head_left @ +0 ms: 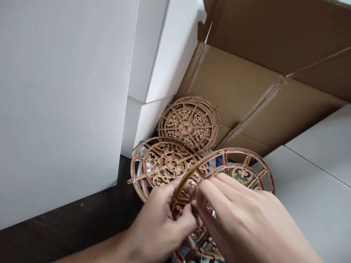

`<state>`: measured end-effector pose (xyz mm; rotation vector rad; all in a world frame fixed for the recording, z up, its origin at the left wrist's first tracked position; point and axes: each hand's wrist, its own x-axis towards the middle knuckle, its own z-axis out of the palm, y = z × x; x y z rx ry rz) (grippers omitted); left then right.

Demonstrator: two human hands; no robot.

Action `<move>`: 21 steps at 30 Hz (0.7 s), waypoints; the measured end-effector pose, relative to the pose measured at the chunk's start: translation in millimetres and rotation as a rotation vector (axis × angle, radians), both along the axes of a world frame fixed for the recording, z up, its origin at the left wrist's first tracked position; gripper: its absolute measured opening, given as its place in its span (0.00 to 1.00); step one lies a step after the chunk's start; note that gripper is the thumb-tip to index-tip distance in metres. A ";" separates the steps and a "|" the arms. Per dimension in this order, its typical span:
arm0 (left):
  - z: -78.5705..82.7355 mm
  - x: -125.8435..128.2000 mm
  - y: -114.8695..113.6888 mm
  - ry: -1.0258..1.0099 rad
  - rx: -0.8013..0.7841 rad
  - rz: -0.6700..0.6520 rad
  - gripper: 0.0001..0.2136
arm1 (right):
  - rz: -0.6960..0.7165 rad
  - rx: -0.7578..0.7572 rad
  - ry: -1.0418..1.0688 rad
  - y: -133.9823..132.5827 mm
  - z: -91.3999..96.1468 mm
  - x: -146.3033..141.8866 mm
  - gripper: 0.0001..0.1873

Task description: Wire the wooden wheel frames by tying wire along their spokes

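Both hands grip a round laser-cut wooden wheel (241, 160) with ornate cut-out panels and reddish thread along its rim. My left hand (161, 223) pinches the wheel's near rim from the left, fingers closed on it. My right hand (241, 219) covers the wheel's centre from the right, its fingers curled onto the spokes. Just behind lies a second similar wooden wheel (164, 162), tilted. A stack of smaller ornate wooden discs (189, 122) leans against the white boxes further back.
Tall white boxes (63, 98) fill the left and upper middle. An open brown cardboard box (260, 84) with taped seams lies behind on the right. A dark wooden floor (68, 226) shows at lower left, and a pale grey surface (315, 190) at right.
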<state>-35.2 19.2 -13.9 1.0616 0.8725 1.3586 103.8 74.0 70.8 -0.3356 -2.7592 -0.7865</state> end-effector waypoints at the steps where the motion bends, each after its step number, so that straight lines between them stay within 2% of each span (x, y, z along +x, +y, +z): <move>1: 0.3 0.0 0.1 -0.007 -0.004 0.000 0.06 | 0.003 0.023 0.015 -1.5 0.1 -1.6 0.09; 4: -0.9 0.3 0.1 -0.006 -0.010 0.004 0.06 | 0.004 0.024 0.029 -3.4 -1.2 -3.4 0.08; 11: -8.1 1.2 0.9 0.015 0.009 0.015 0.07 | -0.079 -0.130 0.022 2.0 -4.6 6.7 0.11; 21: -5.2 -0.4 1.7 0.016 0.009 0.022 0.10 | -0.170 -0.074 0.043 6.4 -20.7 18.9 0.12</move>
